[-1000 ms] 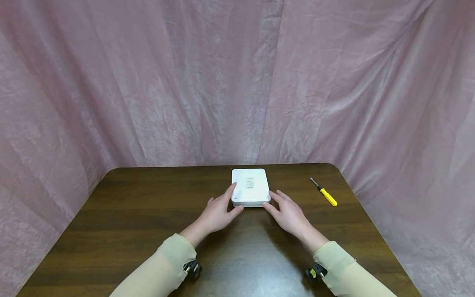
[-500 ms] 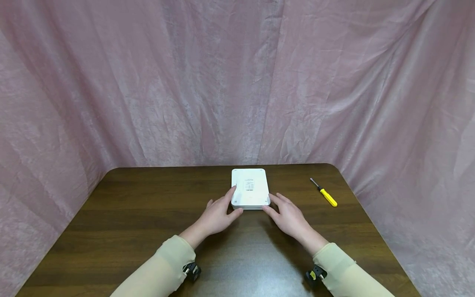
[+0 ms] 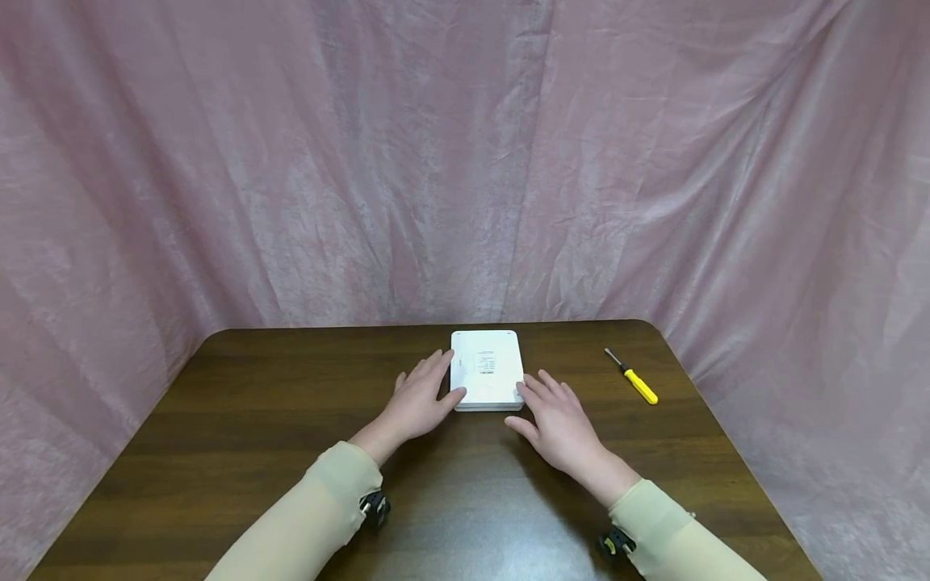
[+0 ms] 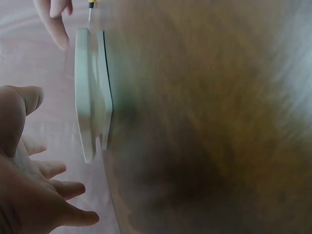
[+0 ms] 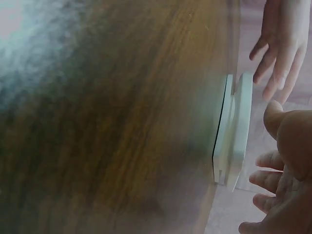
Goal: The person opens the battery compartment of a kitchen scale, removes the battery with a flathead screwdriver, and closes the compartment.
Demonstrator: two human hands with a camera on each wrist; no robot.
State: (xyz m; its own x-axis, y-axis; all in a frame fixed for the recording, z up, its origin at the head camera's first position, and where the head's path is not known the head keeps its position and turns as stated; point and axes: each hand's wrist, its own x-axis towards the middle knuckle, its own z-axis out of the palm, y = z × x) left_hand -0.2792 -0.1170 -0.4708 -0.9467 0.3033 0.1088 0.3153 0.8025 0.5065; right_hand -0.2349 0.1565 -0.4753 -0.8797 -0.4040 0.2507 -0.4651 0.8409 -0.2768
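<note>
A flat white device [image 3: 485, 386] with rounded corners lies on the table, a small printed label on its upper face. Its side shows two pale layers with a recessed gap in the left wrist view. The left hand [image 3: 416, 406] is at the device's left side, fingers extended and thumb near the front left corner. Over on the right, the right hand [image 3: 565, 432] has its fingers spread by the front right corner, its thumb off the front edge. Both wrist views show the fingers apart and nothing held.
A screwdriver [image 3: 632, 377] with a yellow handle lies to the right on the dark wooden table [image 3: 291, 403]. Pink curtain cloth [image 3: 407, 161] hangs behind the table and along both sides.
Both hands have loosened from around the device, their fingers spreading. The left hand shifted slightly left and farther away. The device's near edge sits a little lower in view than a second ago.
</note>
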